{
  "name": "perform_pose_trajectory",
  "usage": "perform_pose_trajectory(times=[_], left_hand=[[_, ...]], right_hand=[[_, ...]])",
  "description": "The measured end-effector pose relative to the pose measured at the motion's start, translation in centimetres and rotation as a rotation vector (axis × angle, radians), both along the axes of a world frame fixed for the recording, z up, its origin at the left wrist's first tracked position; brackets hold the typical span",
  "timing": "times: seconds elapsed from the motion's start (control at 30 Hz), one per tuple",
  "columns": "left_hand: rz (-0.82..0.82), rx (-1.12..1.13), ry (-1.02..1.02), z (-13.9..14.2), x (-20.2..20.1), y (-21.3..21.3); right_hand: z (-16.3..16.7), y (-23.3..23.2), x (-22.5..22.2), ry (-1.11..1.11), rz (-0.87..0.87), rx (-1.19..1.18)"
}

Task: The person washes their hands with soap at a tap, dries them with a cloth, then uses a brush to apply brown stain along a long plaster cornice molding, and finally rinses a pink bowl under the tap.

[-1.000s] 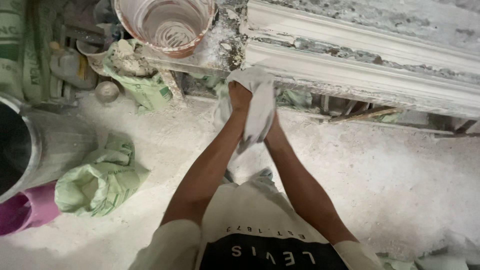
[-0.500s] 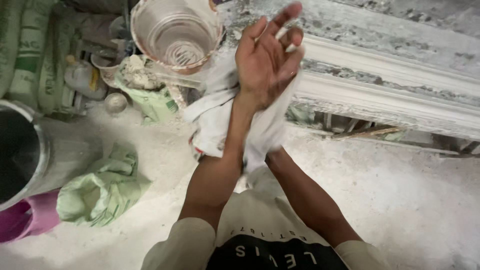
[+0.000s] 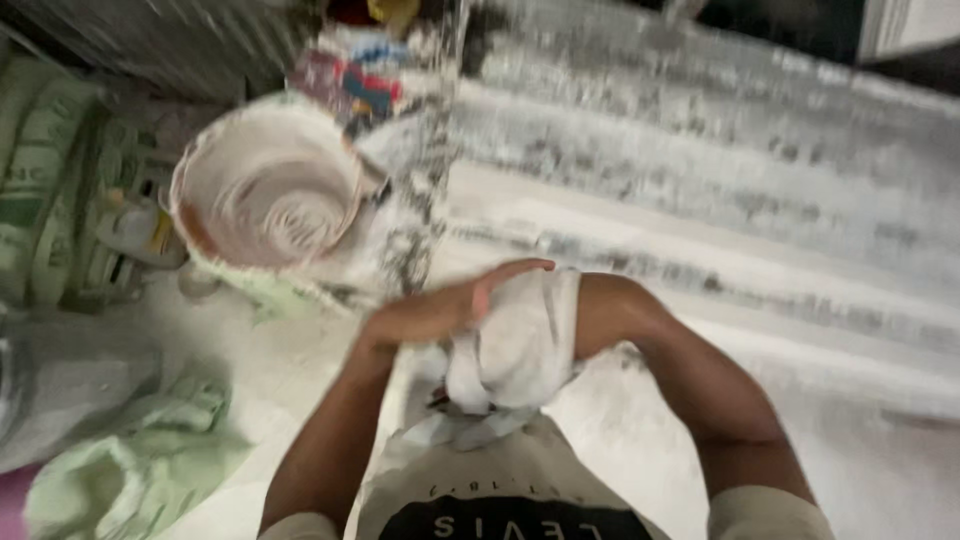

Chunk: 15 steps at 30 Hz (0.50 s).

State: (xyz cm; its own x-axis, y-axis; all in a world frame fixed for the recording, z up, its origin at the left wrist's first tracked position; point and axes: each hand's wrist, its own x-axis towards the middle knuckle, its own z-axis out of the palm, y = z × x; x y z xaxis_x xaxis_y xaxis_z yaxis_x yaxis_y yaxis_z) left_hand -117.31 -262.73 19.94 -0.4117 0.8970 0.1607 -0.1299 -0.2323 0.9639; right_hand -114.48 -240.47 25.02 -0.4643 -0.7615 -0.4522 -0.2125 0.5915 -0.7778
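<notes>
Far off to the left of my grip lies a crumpled green sack [image 3: 140, 470] on the dusty floor, and up and left of my hands stands a plaster-crusted bucket [image 3: 268, 195], its inside streaked white. My left hand [image 3: 440, 310] lies over the top of the white cloth [image 3: 515, 345], fingers curled down onto it, wiping rather than clamping. The cloth is bunched between both hands in front of my chest, its loose end hanging toward my shirt. My right hand [image 3: 600, 315] is buried in the folds, so I cannot tell whether it is clenched. To clean well, I judge I should turn fresh cloth outward and rub between the fingers. Beyond and to the right runs a long white moulded cornice [image 3: 720, 230].
</notes>
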Motion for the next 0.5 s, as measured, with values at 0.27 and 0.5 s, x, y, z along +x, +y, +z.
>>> perform_pose_trajectory(times=[0.27, 0.5], left_hand=[[0.482, -0.187, 0.558, -5.0, -6.9, 16.9], [0.807, -0.439, 0.722, -5.2, -19.7, 25.2]], right_hand=[[17.6, 10.3, -11.7, 0.491, 0.049, 0.394], [21.2, 23.5, -14.2, 0.701, -0.228, -0.215]])
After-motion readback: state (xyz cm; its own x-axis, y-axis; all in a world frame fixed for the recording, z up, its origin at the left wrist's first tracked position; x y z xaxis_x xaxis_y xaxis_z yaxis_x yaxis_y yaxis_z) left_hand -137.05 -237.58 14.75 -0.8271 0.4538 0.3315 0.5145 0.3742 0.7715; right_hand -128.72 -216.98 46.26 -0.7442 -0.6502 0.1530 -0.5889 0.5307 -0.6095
